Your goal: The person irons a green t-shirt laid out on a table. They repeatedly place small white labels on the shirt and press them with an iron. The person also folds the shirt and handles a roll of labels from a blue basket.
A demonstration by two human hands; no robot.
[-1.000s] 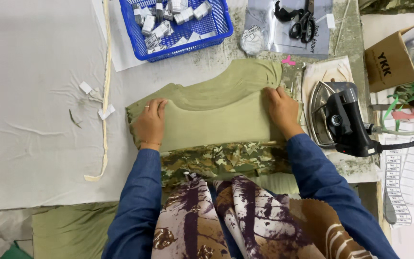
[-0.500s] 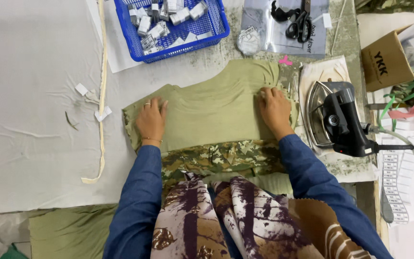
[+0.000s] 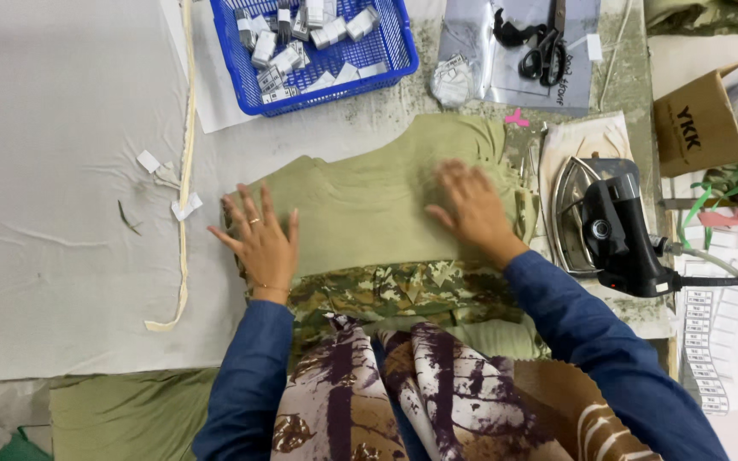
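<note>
Currently, head view: left hand [image 3: 260, 242] lies flat, fingers spread apart, palm down on the left edge of the olive fabric piece [image 3: 369, 205]. Right hand [image 3: 471, 209] lies flat, fingers apart, on the right part of the same piece; this hand is slightly blurred. The fabric rests on the grey padded table [image 3: 61, 171], above a camouflage fabric piece [image 3: 386, 290]. A steam iron [image 3: 608, 226] stands just right of the fabric. A blue basket [image 3: 322, 51] of small labels sits beyond it; scissors [image 3: 540, 43] lie near the far edge
</note>
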